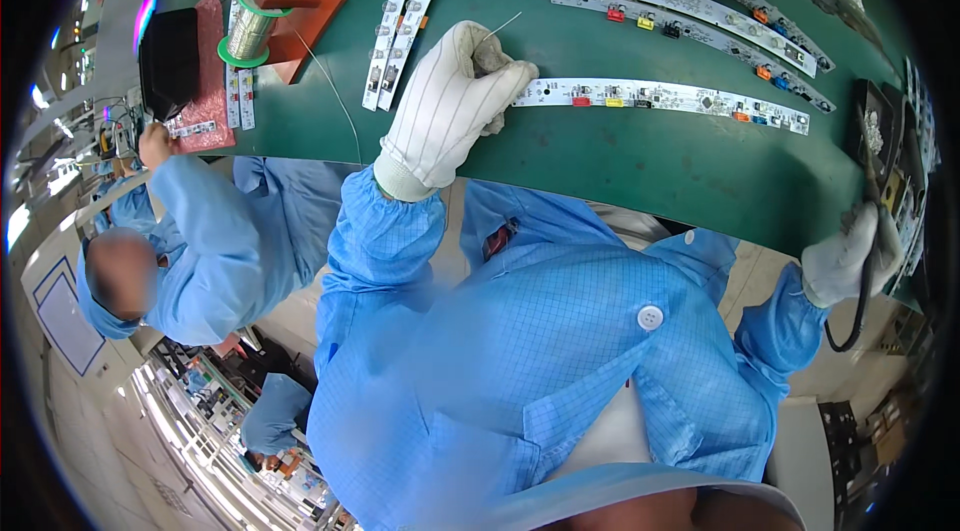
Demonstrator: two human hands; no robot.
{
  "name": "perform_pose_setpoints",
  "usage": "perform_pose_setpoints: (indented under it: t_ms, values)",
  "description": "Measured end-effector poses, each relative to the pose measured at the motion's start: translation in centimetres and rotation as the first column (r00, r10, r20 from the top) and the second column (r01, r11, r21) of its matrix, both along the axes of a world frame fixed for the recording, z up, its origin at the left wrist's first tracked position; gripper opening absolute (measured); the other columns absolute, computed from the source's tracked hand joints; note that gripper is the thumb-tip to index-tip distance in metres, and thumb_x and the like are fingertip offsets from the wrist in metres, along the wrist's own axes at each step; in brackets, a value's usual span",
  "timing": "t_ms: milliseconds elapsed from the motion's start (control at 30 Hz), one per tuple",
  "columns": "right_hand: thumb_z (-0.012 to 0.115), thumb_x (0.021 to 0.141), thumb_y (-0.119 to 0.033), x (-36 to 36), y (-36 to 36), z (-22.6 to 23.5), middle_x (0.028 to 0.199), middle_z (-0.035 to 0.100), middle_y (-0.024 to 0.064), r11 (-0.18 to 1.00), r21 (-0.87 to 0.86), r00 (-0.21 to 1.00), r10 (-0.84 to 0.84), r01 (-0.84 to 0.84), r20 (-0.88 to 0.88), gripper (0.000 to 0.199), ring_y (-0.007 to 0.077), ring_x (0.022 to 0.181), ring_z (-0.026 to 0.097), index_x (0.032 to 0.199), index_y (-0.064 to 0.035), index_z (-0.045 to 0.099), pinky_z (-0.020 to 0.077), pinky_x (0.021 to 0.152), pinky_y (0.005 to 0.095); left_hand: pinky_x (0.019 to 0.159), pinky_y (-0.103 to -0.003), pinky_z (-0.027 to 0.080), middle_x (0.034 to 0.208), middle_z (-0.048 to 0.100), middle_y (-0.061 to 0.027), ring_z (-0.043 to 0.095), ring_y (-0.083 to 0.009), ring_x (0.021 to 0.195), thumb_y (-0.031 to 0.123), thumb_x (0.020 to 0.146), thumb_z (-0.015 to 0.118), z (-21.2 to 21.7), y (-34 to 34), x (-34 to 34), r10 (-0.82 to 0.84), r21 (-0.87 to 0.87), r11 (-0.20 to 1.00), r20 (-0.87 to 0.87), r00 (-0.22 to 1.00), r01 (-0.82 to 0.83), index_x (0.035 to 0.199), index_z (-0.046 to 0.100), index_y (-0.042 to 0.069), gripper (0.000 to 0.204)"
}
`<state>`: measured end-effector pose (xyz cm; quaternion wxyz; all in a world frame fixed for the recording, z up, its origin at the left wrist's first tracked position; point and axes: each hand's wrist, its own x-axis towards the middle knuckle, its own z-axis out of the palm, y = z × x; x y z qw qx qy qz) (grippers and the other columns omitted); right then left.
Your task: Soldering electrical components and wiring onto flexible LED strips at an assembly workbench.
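Note:
My left hand [450, 106], in a white striped glove, is closed, with a thin end of solder wire [504, 25] sticking out past its fingers. Beneath its fingertips lies the left end of a curved white circuit board strip [670, 98], which carries red, yellow, black, orange and blue connectors. At the far right, my right hand [850, 256], gloved too, is wrapped round the handle of a soldering iron [872, 181] whose black cable hangs below. The iron's front end reaches a dark holder [872, 121] with a silvery filling; its tip cannot be made out.
A solder spool [250, 31] sits on a red-brown stand [305, 21], its wire trailing across the green bench [640, 166]. More strips [665, 3] lie at the back, and two narrow strips [405, 26] stand beyond my left hand. A co-worker [230, 231] in blue works at left.

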<state>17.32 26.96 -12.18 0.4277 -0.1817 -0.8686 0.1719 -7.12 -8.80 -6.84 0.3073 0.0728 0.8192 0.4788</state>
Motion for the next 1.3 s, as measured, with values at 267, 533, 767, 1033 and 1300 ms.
perform_pose_setpoints:
  t_ms: [267, 533, 767, 1033, 1300]
  values:
    - [0.055, 0.094, 0.002, -6.0, -5.5, -0.5, 0.11, 0.063, 0.0199, 0.945, -0.317, 0.996, 0.087, -0.084, -0.007, 0.023, 0.0283, 0.105, 0.065, 0.116, 0.0054, 0.053, 0.0517, 0.089, 0.0305, 0.061, -0.03, 0.047, 0.073, 0.057, -0.0088, 0.055, -0.0187, 0.065, 0.026, 0.081, 0.075, -3.0, -0.8, -0.2, -0.049, -0.034, 0.999, -0.326, 0.944, 0.04, 0.086, 0.055, 0.0, 0.033]
    - [0.055, 0.092, 0.005, -5.2, -7.1, 0.1, 0.111, 0.062, 0.0241, 0.704, -0.681, 0.98, 0.155, -0.199, -0.126, 0.027, 0.0295, 0.103, 0.066, 0.117, 0.0032, 0.047, 0.0524, 0.093, 0.0345, 0.058, -0.031, 0.047, 0.073, 0.058, -0.0096, 0.057, -0.0196, 0.062, 0.026, 0.078, 0.077, -4.1, 0.4, -0.5, 0.069, -0.167, 0.972, -0.471, 0.88, -0.165, 0.086, 0.057, 0.002, 0.033]
    - [0.058, 0.088, 0.002, -5.8, -5.7, 4.6, 0.099, 0.062, 0.0154, 0.719, -0.664, 0.959, 0.284, -0.206, 0.01, 0.019, 0.0191, 0.083, 0.064, 0.107, 0.0017, 0.055, 0.0519, 0.077, 0.0304, 0.063, -0.037, 0.05, 0.08, 0.063, -0.0102, 0.061, -0.0284, 0.069, 0.003, 0.082, 0.067, -1.7, 0.5, 1.7, -0.098, -0.133, 0.991, -0.827, 0.554, -0.022, 0.09, 0.064, 0.002, 0.008]
    - [0.066, 0.076, 0.002, -12.4, -8.8, 6.8, 0.083, 0.063, 0.0072, 0.558, -0.741, 0.732, 0.668, -0.374, 0.134, 0.022, 0.0113, 0.074, 0.061, 0.096, 0.0008, 0.058, 0.0494, 0.066, 0.0257, 0.055, -0.034, 0.051, 0.082, 0.061, -0.0069, 0.062, -0.0237, 0.066, 0.006, 0.071, 0.074, -3.8, 3.3, 4.2, -0.106, -0.098, 0.994, -0.921, 0.375, 0.041, 0.085, 0.06, 0.009, 0.02]
    - [0.063, 0.08, 0.001, -13.4, -9.2, 5.7, 0.09, 0.062, 0.0094, 0.654, -0.52, 0.605, 0.741, -0.549, 0.293, 0.019, 0.0134, 0.077, 0.061, 0.098, 0.0032, 0.058, 0.0495, 0.07, 0.0261, 0.053, -0.033, 0.049, 0.086, 0.059, -0.007, 0.059, -0.023, 0.064, 0.008, 0.071, 0.073, -4.6, 3.8, 3.3, -0.165, -0.158, 0.986, -0.925, 0.342, 0.048, 0.084, 0.059, 0.008, 0.019]
